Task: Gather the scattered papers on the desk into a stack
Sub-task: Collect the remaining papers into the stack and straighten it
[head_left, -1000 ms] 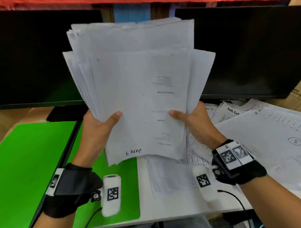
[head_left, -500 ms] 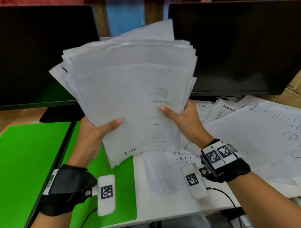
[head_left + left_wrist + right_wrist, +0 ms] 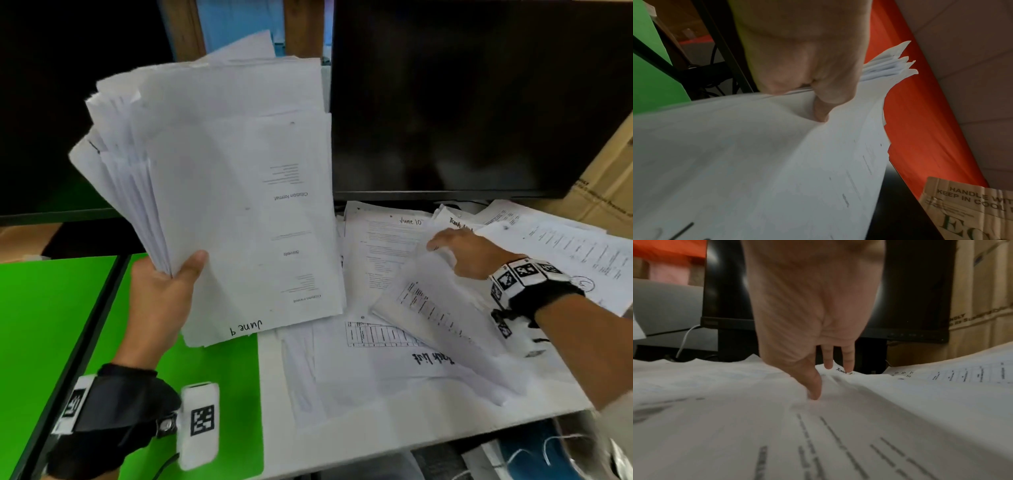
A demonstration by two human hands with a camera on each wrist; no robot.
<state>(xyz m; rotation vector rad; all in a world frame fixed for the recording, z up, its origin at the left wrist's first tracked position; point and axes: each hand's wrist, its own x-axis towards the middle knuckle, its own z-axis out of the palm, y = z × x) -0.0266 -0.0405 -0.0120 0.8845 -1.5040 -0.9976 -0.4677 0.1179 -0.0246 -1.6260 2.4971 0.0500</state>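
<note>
White sheets fill the left hand (image 3: 161, 291), which now carries the whole gathered bundle (image 3: 222, 192) alone: thumb clamped across the front page near its lower left corner, fingers hidden behind, the sheets held upright and fanned unevenly above the green mat (image 3: 178, 359). A second ago both hands held that bundle; the right hand (image 3: 466, 253) has let go and dropped to the loose papers (image 3: 387, 253) spread over the white surface (image 3: 376, 428) on the right, in front of the dark monitor (image 3: 479, 102). That looks like the collecting going on, one more sheet about to join the rest, with plenty still scattered. From the right wrist view, the thumb (image 3: 813, 386) presses down into a wrinkling sheet while two fingers (image 3: 847, 360) reach straight beyond it to the paper behind, so the hand is spread fairly wide and touching paper rather than gripping it; I cannot tell whether anything is pinched yet. The forearm comes in low from the right, wrist nearly level. A blurred, tilted sheet (image 3: 442, 318) lies below that wrist, its near edge lifted off the others.
</note>
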